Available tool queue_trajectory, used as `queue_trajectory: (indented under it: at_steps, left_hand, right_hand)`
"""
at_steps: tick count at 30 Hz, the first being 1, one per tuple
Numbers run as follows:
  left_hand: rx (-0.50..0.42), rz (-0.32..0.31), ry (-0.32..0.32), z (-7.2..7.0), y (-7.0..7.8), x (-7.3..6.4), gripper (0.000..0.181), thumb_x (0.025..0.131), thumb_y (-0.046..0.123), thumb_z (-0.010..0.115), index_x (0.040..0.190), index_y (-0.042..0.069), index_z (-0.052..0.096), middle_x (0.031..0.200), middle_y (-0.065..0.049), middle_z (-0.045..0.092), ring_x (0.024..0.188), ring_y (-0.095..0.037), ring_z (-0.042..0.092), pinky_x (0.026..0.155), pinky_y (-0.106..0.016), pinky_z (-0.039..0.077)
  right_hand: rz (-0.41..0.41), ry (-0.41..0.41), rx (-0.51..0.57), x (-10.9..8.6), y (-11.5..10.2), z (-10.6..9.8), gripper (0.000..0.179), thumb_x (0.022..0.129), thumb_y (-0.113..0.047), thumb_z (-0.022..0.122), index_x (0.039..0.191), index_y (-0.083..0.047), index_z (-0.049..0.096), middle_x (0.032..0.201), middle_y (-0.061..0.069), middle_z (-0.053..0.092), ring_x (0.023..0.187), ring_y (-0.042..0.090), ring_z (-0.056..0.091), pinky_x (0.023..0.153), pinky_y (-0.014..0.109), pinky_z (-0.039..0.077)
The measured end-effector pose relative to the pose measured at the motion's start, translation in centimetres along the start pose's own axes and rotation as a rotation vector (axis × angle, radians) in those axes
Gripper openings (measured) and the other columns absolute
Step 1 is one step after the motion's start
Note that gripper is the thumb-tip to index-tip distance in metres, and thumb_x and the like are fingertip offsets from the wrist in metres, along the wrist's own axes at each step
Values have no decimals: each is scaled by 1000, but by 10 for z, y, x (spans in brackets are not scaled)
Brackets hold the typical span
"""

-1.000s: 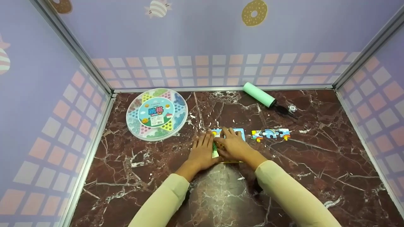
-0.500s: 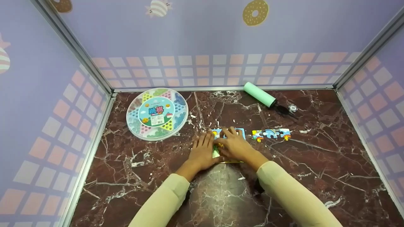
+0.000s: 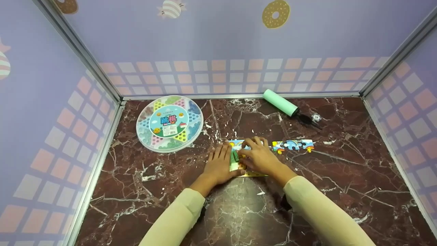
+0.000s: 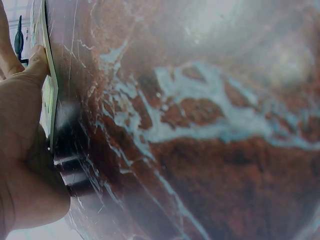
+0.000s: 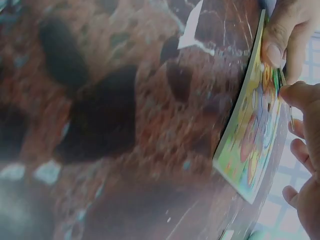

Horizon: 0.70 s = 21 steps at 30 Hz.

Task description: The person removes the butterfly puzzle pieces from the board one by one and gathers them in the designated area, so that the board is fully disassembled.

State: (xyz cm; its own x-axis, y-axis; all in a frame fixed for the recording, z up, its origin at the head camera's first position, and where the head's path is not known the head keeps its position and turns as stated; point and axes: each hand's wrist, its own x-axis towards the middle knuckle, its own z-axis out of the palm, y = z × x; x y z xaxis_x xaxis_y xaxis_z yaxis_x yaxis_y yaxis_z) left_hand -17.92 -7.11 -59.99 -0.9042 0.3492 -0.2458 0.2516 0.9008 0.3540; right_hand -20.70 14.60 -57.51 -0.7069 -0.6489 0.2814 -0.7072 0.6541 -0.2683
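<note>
A colourful jigsaw puzzle board (image 3: 254,174) lies flat on the dark red marbled table, partly covered by both hands. My left hand (image 3: 217,165) rests flat on its left side with straight fingers; the left wrist view shows the thumb (image 4: 37,62) on the board's edge. Over the middle of the board, my right hand (image 3: 263,160) pinches a thin puzzle piece (image 5: 292,116), seen nearly edge-on in the right wrist view. The fingers hide most of that piece in the head view. Loose puzzle pieces (image 3: 293,145) form a short row right of the board.
A round Chinese checkers set (image 3: 158,144) lies at the back left. At the back right is a mint-green cylinder (image 3: 280,102) with a black end, beside a small round white item (image 3: 316,117). Purple patterned walls (image 3: 225,41) enclose the table's back and sides.
My right hand has shifted slightly right and lifted its fingers a little, uncovering more of the board's green and yellow left part. My left hand stays in place.
</note>
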Motion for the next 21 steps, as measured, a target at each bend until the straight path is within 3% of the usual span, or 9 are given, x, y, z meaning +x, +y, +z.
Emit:
queue_trajectory:
  at_steps: [9,21]
  left_hand:
    - [1,18,10,-1,-1,-2,123,97,81,60,178,5,8,188,-14,3,175,-38,7,142,-58,4]
    - [-11,27,22,-1,-1,-2,121,97,81,61,178,5,13,188,-16,7,175,-38,6,143,-56,4]
  right_hand:
    - [12,95,38,-23,21,-7,13,94,-21,89,105,-19,83,117,11,70,114,37,60,103,79,47]
    - [80,125,57,-50,42,-19,15,94,-20,90,106,-18,81,120,12,71,111,38,59,99,75,46]
